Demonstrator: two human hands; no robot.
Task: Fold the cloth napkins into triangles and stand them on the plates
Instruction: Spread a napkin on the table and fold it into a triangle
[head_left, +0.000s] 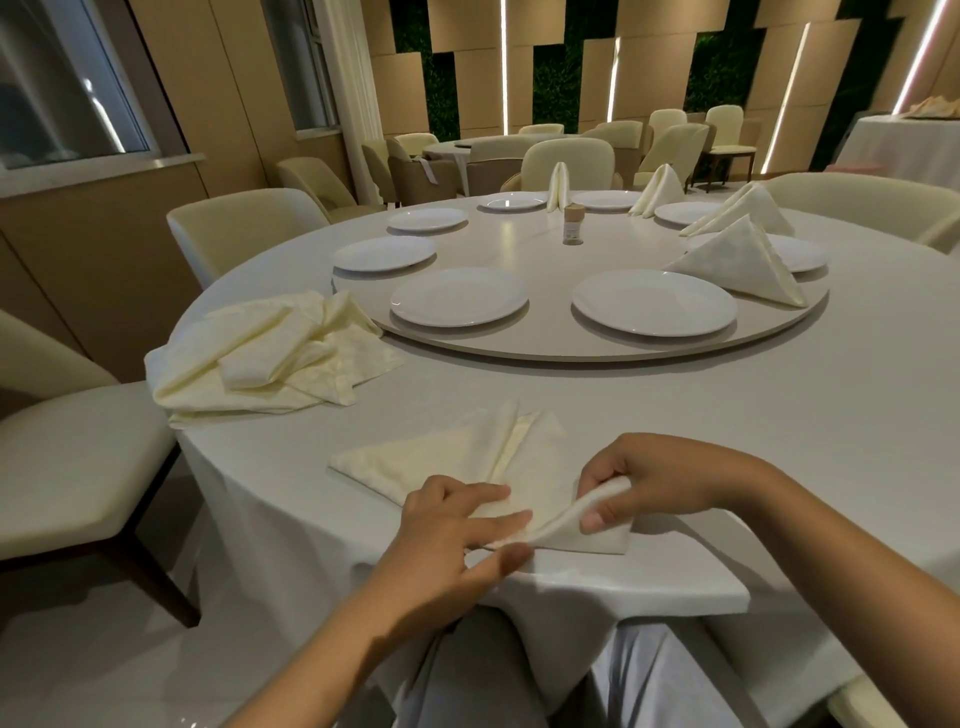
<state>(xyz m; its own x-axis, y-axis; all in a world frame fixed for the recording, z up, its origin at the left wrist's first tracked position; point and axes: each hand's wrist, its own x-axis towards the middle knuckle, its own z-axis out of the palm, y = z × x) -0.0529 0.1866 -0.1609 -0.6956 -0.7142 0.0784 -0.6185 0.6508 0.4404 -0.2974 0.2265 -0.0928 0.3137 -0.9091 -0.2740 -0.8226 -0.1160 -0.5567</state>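
A cream cloth napkin (447, 457), partly folded, lies flat on the white tablecloth near the table's front edge. My left hand (452, 535) pinches its near fold between thumb and fingers. My right hand (644, 488) grips the napkin's right corner and lifts it slightly off the cloth. A heap of unfolded cream napkins (265, 358) sits at the left. White plates (654, 304) ring the turntable. Folded triangle napkins (737, 265) stand on the plates at the right and far side.
The round beige turntable (571, 343) carries several plates and a small wooden shaker (574, 223) at its middle. Cream chairs (78, 457) surround the table, one close at the left. Another set table stands behind.
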